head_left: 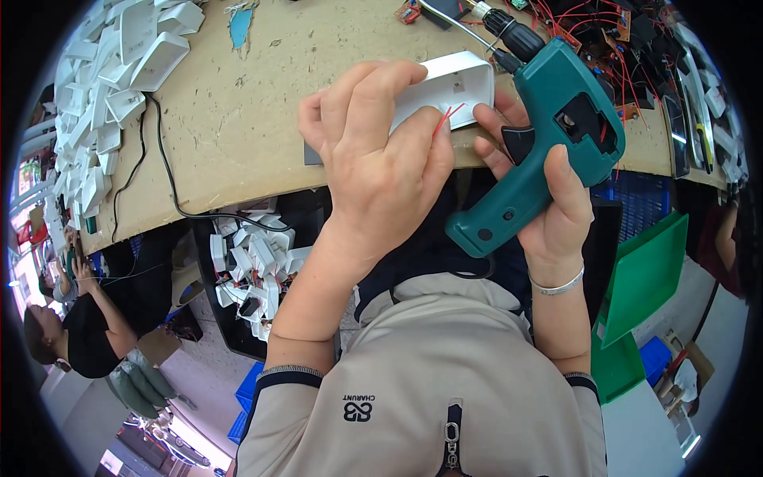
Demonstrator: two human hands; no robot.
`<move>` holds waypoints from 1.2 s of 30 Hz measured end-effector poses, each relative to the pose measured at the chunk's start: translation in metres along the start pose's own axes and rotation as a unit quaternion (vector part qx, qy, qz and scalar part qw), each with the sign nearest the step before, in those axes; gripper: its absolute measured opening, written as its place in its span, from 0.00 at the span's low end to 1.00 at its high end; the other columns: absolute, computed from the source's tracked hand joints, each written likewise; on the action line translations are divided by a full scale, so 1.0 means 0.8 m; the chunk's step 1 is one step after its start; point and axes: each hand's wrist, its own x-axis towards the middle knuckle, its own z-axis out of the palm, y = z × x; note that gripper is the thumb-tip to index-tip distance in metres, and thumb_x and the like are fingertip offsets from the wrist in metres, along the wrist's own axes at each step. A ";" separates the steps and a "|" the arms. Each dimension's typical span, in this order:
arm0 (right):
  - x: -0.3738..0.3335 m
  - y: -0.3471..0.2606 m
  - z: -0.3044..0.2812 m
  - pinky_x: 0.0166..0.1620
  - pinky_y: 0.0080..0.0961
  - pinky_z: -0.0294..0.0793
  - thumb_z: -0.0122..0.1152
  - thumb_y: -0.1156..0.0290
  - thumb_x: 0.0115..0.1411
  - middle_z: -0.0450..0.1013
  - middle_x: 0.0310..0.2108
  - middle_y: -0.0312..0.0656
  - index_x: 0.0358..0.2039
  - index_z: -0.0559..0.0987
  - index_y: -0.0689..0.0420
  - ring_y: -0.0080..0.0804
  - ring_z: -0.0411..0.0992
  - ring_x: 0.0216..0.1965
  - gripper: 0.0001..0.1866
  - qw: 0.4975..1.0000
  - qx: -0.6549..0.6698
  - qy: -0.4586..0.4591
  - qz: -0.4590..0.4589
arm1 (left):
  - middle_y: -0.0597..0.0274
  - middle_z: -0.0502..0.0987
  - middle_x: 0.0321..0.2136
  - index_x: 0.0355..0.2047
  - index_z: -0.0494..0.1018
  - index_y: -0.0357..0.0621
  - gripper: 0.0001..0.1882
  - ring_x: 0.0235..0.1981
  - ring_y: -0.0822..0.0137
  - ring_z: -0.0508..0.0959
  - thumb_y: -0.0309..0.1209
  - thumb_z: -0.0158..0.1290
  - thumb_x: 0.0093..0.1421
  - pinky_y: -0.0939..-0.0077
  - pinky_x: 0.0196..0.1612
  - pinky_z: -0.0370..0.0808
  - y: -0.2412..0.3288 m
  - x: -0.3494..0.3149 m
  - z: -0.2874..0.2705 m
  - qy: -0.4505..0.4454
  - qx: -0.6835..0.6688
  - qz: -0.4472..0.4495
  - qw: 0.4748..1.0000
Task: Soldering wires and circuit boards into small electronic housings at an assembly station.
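My left hand [381, 159] is closed over a white plastic case [453, 75], held open side up above the table edge. Short red wires [449, 118] stick out by its fingertips at the case's inside. In my right hand [564, 207] is a teal soldering gun [548, 135] with a black trigger, a black collar and a thin metal tube at its far end. The right fingers wrap round the grip near the trigger, and some fingertips come close to the case's right end. The gun's tip points away to the upper left, beyond the case.
White cases [103, 87] lie heaped on the table's left. Red-wired circuit boards [628, 32] crowd the far right. A black cable [163, 151] runs over the table edge. Below stand a black bin [213, 306] of white parts and green trays [645, 274]. Another person [87, 334] works at left.
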 end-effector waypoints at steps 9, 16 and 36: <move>-0.028 -0.020 -0.003 0.42 0.28 0.77 0.60 0.60 0.55 0.62 0.52 0.58 0.57 0.59 0.66 0.40 0.71 0.46 0.35 0.992 -0.108 -0.003 -0.068 | 0.58 0.70 0.38 0.19 0.73 0.41 0.04 0.39 0.59 0.69 0.26 0.56 0.41 0.64 0.41 0.59 -0.006 0.006 0.012 -0.015 0.004 -0.021 1.000; -0.071 -0.039 -0.008 0.36 0.22 0.74 0.66 0.59 0.50 0.65 0.50 0.58 0.57 0.59 0.62 0.32 0.71 0.39 0.40 0.960 -0.254 0.039 -0.111 | 0.54 0.70 0.40 0.21 0.74 0.40 0.04 0.45 0.54 0.67 0.25 0.57 0.43 0.63 0.46 0.59 -0.008 0.004 0.010 -0.002 -0.092 -0.040 0.995; -0.012 -0.018 0.065 0.37 0.16 0.72 0.56 0.85 0.49 0.66 0.50 0.44 0.52 0.66 0.62 0.23 0.69 0.36 0.27 0.701 -0.656 -0.080 -0.268 | 0.50 0.70 0.42 0.20 0.75 0.40 0.04 0.51 0.49 0.64 0.27 0.59 0.45 0.58 0.56 0.56 -0.025 0.006 -0.041 -0.102 -0.379 -0.090 0.915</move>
